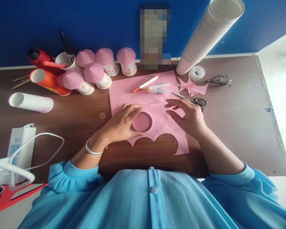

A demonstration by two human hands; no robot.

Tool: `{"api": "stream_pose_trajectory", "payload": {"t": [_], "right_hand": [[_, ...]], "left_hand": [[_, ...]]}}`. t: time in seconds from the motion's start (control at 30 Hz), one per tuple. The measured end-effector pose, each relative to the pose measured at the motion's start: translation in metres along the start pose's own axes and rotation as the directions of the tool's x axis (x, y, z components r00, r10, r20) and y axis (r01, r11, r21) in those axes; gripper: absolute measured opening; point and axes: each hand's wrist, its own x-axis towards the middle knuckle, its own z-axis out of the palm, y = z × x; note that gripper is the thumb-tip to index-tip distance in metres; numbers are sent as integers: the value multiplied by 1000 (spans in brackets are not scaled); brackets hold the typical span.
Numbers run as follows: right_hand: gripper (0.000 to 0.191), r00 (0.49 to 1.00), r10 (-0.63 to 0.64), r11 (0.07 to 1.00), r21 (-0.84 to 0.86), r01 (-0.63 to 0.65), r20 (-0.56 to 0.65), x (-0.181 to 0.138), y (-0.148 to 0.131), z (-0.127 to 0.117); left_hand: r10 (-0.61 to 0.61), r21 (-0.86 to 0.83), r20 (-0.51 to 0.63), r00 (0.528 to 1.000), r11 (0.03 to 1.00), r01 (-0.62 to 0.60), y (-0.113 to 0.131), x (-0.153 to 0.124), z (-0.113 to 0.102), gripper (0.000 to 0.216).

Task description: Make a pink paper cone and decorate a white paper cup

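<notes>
A sheet of pink paper (162,124) lies in front of me, its near edge cut into scallops. On it rests a thin round ring (152,122) with pink showing inside; I cannot tell if it is a hoop or a lid. My left hand (120,122) spans the ring, fingers at its far side and thumb at its near side. My right hand (189,116) hovers over the paper's right part, thumb and fingers apart, holding nothing. Just beyond it are scissors (199,101) with dark handles. A glue bottle (159,91) and two markers (147,83) lie on another pink sheet (124,87).
Several paper cups with pink cone tops (126,57) stand at the back left, by a red glue gun (41,58). A tall cup stack (209,35) leans right, near a tape roll (196,73) and paper scraps (192,87). A power strip (22,143) is at left.
</notes>
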Motion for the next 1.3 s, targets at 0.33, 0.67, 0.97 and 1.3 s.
{"api": "stream_pose_trajectory", "payload": {"t": [0.33,0.67,0.97,1.3], "right_hand": [[26,998,-9,1000,18,8,58,-1,4,7],[20,995,32,999,29,-35,96,-1,5,13],[18,994,17,1000,16,-18,104,-1,7,17],[16,998,-16,1000,-22,17,59,7,7,15]], "left_hand": [[-59,14,-12,998,998,59,-2,-6,-10,92],[-111,24,-31,993,993,112,-4,-11,-14,79],[-76,-33,17,997,997,76,1,-6,-2,81],[-66,-84,-12,998,994,65,-5,-5,5,72]]}}
